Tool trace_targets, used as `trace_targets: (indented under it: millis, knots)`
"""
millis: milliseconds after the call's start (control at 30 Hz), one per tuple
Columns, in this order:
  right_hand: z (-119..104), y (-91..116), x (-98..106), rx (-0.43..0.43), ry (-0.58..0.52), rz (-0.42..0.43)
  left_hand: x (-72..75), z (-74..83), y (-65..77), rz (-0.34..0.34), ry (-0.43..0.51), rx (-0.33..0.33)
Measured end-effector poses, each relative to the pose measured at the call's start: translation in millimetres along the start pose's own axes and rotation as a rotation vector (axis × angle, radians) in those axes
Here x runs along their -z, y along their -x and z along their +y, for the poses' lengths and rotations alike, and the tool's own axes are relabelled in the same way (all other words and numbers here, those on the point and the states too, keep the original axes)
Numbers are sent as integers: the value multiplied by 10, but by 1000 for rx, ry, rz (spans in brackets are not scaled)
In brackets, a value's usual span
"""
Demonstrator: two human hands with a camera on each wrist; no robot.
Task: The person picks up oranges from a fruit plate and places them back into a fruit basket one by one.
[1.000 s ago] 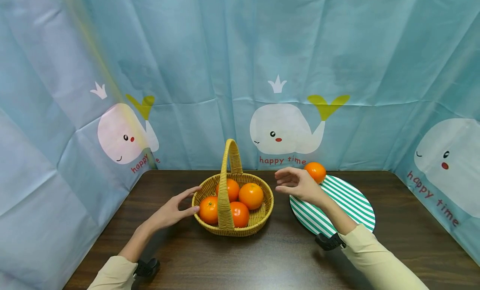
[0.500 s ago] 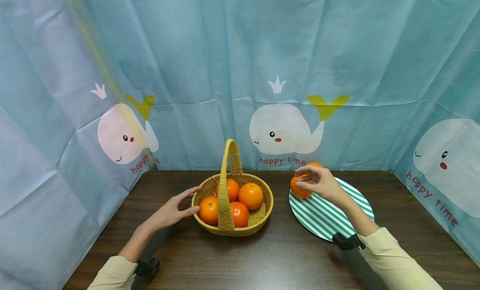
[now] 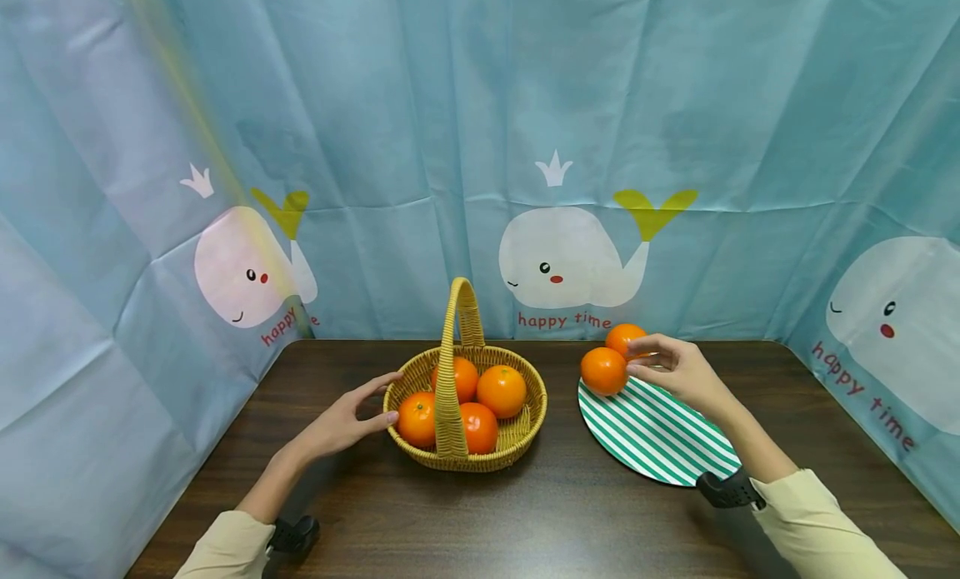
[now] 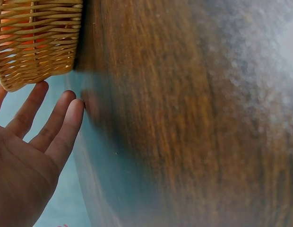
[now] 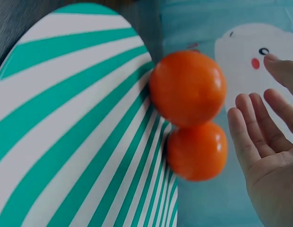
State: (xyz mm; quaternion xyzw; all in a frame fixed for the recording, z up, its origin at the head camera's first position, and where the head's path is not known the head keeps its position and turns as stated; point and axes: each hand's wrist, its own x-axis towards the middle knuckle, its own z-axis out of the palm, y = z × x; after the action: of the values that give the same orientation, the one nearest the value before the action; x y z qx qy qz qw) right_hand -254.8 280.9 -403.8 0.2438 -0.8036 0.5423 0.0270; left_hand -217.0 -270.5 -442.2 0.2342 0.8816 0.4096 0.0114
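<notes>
In the head view my left hand has its thumb and a fingertip right at the left rim of a yellow wicker basket with a tall handle; several oranges lie inside it. The left wrist view has the left fingers extended beside the woven side. Over a round green-and-white striped mat, my right hand is loosely spread and holds nothing. Its fingertips overlap two oranges, the nearer one and the farther one, side by side at the mat's far left edge.
The dark wooden table ends at a pale blue curtain printed with white whales. The curtain also hangs along the left and right sides. Black camera straps sit on both wrists.
My right hand has drawn back to the right, away from the basket side and off the nearer orange, which it had been hiding. The left hand and the basket have stayed put.
</notes>
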Motion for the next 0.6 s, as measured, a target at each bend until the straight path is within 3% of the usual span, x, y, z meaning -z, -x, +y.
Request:
trace_targets:
  millis: [367,600]
  knots:
    - [172,141,105,-30,43,34,3,-9,9,-4,5,4]
    - [234,173,-90,-52,106,78,10,-15,-3,-9,7,6]
